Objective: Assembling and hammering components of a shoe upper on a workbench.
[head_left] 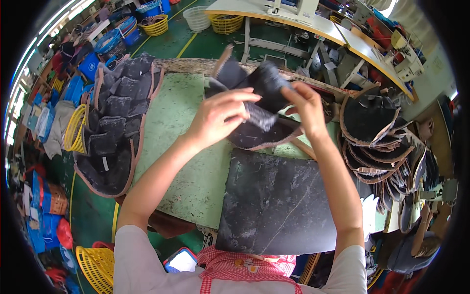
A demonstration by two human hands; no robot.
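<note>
Above the far middle of the bench, my left hand (pixel 223 115) and my right hand (pixel 306 105) both grip a black shoe upper (pixel 267 90). Its pale brown edges show, and parts of it are smeared by motion. My left fingers are closed at its near left side, next to a greyish flap (pixel 262 117). On its right side, my right thumb and fingers pinch the dark material. Just below my hands, a curved black section (pixel 264 134) with a brown edge lies over the bench; I cannot tell whether it belongs to the same upper.
A black mat (pixel 274 201) covers the near bench, over a worn green top (pixel 181 171). Overlapping black uppers (pixel 115 122) lie at left, more stacked (pixel 374 127) at right. A wooden stick (pixel 304 147) lies near my right wrist. Another person (pixel 416 247) is at lower right.
</note>
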